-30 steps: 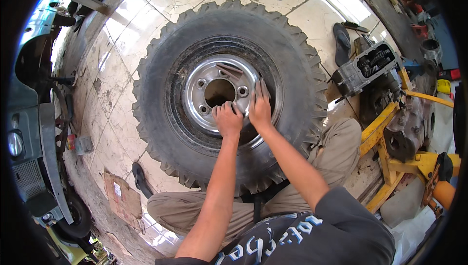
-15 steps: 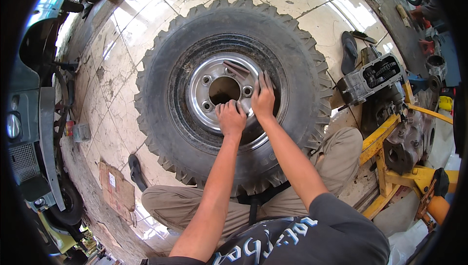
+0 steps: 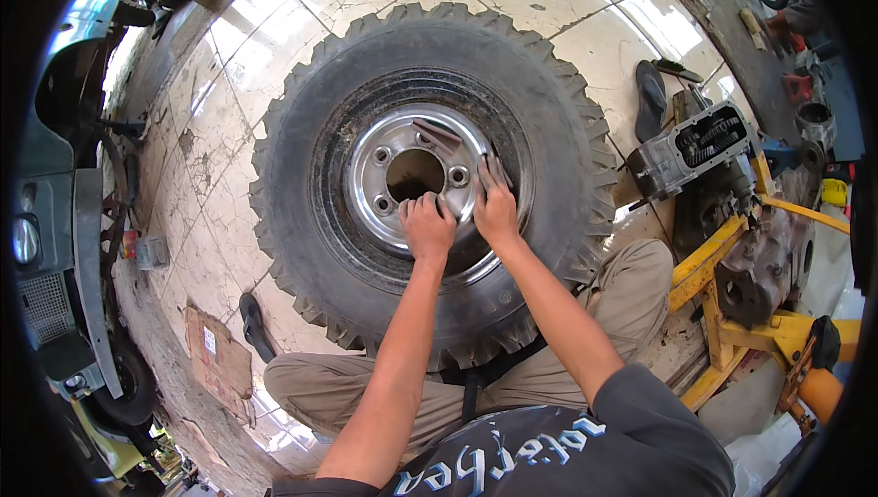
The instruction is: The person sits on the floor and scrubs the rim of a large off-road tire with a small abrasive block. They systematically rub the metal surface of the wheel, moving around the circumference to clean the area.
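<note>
On the cream-tiled floor (image 3: 229,186) lies a black, chunky-treaded rubber tyre (image 3: 567,159). Inside, the grimy dark metal ring (image 3: 329,168) looks unworked, the silver round disc (image 3: 364,181) largely bright. The bare left hand (image 3: 428,224) and right hand (image 3: 495,207), apart, touch the disc, grip unclear; a flat brown strip (image 3: 441,137) lies beyond.

Since 0.5 s ago, the right hand (image 3: 497,212) has slid back toward the dark grey T-shirt (image 3: 658,447) along the right side of the steel wheel rim (image 3: 368,180), its fingertips (image 3: 494,160) dropping from well beyond the right-hand lug hole (image 3: 458,176) to just past it. The right forearm (image 3: 558,309) has drawn back too, leaving more of the rim's upper-right edge uncovered. The knobby tyre (image 3: 293,149) also looks slightly nearer the shirt, though the head camera's own movement may account for that.
</note>
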Motion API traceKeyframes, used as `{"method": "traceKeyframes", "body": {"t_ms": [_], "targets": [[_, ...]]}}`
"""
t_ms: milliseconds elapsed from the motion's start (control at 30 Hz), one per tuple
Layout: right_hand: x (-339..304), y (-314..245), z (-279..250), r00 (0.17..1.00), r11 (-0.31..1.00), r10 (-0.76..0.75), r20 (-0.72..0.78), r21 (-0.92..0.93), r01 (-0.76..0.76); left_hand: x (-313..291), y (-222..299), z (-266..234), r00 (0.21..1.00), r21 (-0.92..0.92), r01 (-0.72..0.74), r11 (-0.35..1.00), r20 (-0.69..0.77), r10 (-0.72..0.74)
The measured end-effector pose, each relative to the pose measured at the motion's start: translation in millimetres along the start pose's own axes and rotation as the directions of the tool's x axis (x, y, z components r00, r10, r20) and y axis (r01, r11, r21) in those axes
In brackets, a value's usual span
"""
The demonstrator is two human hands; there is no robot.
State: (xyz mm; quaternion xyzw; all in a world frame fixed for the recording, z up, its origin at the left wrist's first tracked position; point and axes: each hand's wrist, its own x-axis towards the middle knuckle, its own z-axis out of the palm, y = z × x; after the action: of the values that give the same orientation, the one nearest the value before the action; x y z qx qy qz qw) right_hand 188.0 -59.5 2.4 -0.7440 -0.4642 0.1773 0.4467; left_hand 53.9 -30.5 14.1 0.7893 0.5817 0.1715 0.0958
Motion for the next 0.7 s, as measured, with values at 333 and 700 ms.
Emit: {"method": "traceKeyframes", "body": {"t_ms": [333, 700], "targets": [[2.6, 2.2, -13.2, 0.993, 0.996, -0.076, 0.095, -0.029, 0.079, 2.9, 1.0, -2.6, 1.0, -0.014, 0.005, 1.0, 0.023, -0.005], [14.7, 4.9, -16.6, 0.979, 0.984, -0.163, 0.124, -0.059, 0.171, 3.8, 1.0, -1.1, 0.999, -0.018, 0.018, 1.0, 0.029, -0.017]]}}
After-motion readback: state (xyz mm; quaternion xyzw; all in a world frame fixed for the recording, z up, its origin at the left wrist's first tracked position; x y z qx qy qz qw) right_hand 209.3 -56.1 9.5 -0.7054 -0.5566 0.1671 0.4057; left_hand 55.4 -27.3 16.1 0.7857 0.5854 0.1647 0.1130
